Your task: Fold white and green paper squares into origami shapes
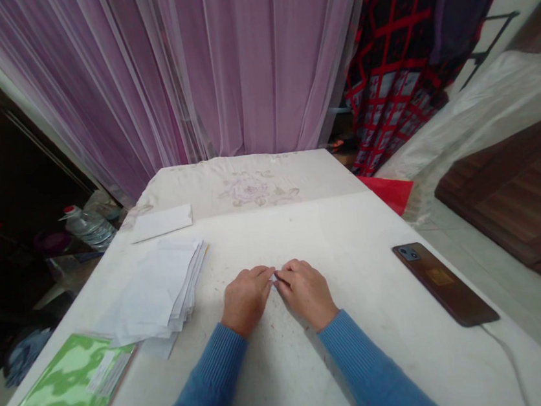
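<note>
My left hand [246,300] and my right hand [306,293] rest on the white tabletop [274,235], fingertips meeting at the middle. A small white piece of paper [273,279] shows between them, mostly hidden by my fingers. Left of my left hand lies a loose stack of white paper sheets [156,293]. Beyond that stack is a single white envelope or folded sheet [161,223]. A brown smartphone [446,283] lies face down to the right of my right hand, with its camera end away from me.
A green-and-white packet [61,399] lies at the near left table edge. A white cable [506,358] trails from the phone over the right edge. A floral cloth [249,186] covers the far end, with a red sheet [389,191] and plastic water bottle [88,227] beyond the edges.
</note>
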Tool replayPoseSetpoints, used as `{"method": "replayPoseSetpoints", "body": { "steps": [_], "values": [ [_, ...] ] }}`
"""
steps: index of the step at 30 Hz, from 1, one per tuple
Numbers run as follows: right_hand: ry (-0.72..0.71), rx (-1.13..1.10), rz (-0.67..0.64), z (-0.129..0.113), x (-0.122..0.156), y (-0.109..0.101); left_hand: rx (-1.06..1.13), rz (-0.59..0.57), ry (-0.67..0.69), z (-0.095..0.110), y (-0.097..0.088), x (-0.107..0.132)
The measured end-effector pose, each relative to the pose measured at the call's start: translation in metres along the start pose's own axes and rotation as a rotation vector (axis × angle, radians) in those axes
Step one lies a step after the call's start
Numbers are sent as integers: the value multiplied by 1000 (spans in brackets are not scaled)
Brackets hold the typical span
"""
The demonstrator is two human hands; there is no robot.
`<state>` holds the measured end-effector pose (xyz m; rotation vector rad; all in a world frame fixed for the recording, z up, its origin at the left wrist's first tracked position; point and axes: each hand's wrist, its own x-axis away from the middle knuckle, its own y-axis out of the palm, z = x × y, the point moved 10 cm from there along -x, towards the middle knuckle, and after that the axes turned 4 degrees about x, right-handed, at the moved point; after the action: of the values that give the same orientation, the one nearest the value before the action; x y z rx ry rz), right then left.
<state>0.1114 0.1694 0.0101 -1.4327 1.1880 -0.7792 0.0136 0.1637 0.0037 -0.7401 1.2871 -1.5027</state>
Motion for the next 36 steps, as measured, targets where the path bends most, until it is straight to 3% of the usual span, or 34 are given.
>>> {"method": "replayPoseSetpoints", "body": {
  "steps": [9, 19, 27, 36],
  "values": [
    [-18, -43, 56, 4, 3, 2, -23, -64, 8, -1, 0, -2],
    [-20, 61, 102, -5, 18, 3, -202, -129, 144, 13, 2, -5],
    [-37, 85, 136, 0, 25, 3, -180, -54, 249, 12, -2, 5],
    [-32, 58, 148, 0, 27, 1, -221, -49, 325, 18, -10, 19]
  ]
}}
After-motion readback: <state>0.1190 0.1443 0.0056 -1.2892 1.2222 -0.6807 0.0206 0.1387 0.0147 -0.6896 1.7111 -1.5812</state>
